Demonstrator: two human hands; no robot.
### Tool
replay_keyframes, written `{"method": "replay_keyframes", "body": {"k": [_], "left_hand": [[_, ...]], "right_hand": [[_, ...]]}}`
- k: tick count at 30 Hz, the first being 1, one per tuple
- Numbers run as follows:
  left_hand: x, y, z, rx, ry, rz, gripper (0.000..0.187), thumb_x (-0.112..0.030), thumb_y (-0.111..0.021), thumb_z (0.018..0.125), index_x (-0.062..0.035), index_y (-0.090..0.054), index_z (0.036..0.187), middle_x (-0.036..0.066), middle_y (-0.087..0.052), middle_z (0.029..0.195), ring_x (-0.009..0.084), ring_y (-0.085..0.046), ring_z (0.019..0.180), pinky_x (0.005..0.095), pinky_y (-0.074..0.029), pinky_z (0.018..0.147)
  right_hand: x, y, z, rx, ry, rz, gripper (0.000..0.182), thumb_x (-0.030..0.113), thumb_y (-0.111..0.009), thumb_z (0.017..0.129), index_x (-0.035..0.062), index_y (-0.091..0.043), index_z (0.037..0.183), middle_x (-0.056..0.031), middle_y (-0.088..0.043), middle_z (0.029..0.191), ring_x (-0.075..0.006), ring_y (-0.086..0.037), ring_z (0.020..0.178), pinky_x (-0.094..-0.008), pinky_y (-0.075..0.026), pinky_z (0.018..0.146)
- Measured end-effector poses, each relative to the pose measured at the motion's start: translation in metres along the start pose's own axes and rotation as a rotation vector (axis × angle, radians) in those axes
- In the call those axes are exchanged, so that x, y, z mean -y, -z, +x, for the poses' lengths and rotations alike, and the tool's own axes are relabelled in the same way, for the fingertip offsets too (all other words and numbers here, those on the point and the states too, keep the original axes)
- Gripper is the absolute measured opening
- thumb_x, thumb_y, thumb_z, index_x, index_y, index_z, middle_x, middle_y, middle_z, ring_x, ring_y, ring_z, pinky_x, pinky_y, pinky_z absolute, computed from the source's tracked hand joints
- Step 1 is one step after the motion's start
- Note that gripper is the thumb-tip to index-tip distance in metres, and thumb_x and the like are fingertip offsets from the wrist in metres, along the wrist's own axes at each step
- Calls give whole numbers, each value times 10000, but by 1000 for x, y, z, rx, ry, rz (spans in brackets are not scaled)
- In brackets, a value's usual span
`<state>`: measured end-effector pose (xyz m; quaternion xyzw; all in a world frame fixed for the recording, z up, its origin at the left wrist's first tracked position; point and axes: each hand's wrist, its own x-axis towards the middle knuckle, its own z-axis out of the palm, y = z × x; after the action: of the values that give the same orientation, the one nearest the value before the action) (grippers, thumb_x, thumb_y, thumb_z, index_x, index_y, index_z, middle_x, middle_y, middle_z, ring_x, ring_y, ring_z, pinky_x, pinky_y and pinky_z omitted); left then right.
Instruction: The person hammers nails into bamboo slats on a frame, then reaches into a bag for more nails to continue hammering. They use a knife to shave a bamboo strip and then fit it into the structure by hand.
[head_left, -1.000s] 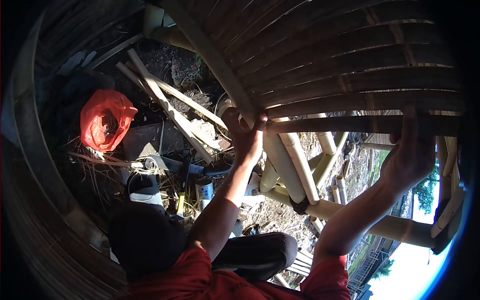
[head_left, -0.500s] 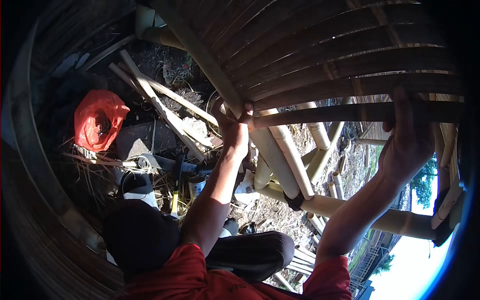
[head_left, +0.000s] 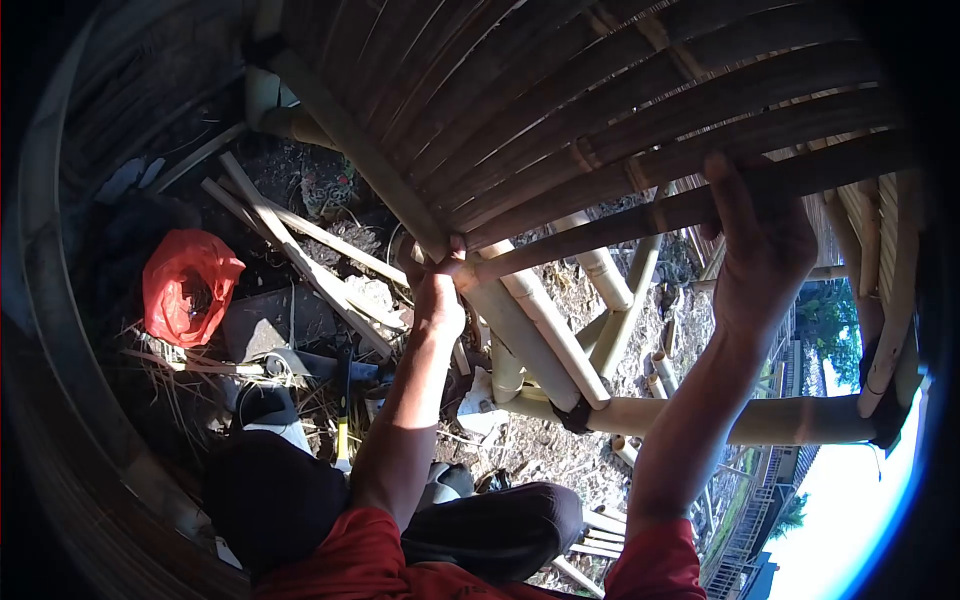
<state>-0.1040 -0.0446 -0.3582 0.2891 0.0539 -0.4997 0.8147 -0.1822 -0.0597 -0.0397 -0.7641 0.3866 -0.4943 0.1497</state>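
Note:
A long bamboo slat (head_left: 620,225) runs along the lower edge of a panel of dark bamboo slats (head_left: 600,120). My left hand (head_left: 437,300) is closed round the slat's left end, where it meets a bamboo pole (head_left: 370,165); its thumb shows on top and the other fingers are partly hidden. Farther right, my right hand (head_left: 765,255) grips the same slat, with one finger stretched over its face and the rest partly behind it. Below the left hand, thick bamboo poles (head_left: 530,330) slope down to a horizontal bamboo beam (head_left: 760,422).
A red plastic bag (head_left: 165,315) lies on the ground at left, near long split bamboo strips (head_left: 300,255). Below them is a tool with a yellow and black handle (head_left: 344,430). My dark-clothed knee (head_left: 540,515) is under my arms. Bamboo pieces (head_left: 600,545) lie at the bottom.
The view has turned, so the slat and panel slope up more steeply to the right. Both hands appear farther left in the picture and still hold the slat.

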Motion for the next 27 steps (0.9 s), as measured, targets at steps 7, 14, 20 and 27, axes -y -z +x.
{"method": "replay_keyframes", "body": {"k": [7, 14, 20, 27], "left_hand": [[-3, -6, -7, -80, 24, 1, 808, -63, -740, 681, -117, -457, 1435, 43, -551, 1270, 197, -537, 1195, 392, -412, 1095], [-1, 4, -3, 6, 24, 58, 795, -37, -722, 774, -121, -401, 1497, 90, -505, 1411, 238, -488, 1312, 404, -371, 1153], [-17, -13, -18, -9, 75, 11, 735, -52, -730, 842, -100, -384, 1489, 105, -481, 1425, 252, -478, 1312, 424, -376, 1149], [0, 6, -2, 52, -40, 78, 653, -87, -754, 832, -85, -476, 1423, 50, -540, 1307, 191, -513, 1208, 379, -388, 1089]], "right_hand": [[2, -5, -7, -40, -103, 8, 132, 65, -790, 910, 2, -717, 1000, -29, -720, 773, -28, -603, 575, -176, -431, 489], [6, -5, -8, -85, -185, 53, 125, 48, -784, 912, -5, -719, 1005, 17, -674, 731, -7, -564, 592, -184, -404, 510], [5, 6, -3, 6, -142, 59, 116, 61, -779, 918, 0, -736, 1007, 11, -706, 791, -19, -604, 686, -201, -471, 600], [-1, -2, -8, -61, -189, 89, 184, 77, -807, 901, -3, -717, 1040, 8, -706, 792, 1, -568, 640, -173, -412, 550]]}}
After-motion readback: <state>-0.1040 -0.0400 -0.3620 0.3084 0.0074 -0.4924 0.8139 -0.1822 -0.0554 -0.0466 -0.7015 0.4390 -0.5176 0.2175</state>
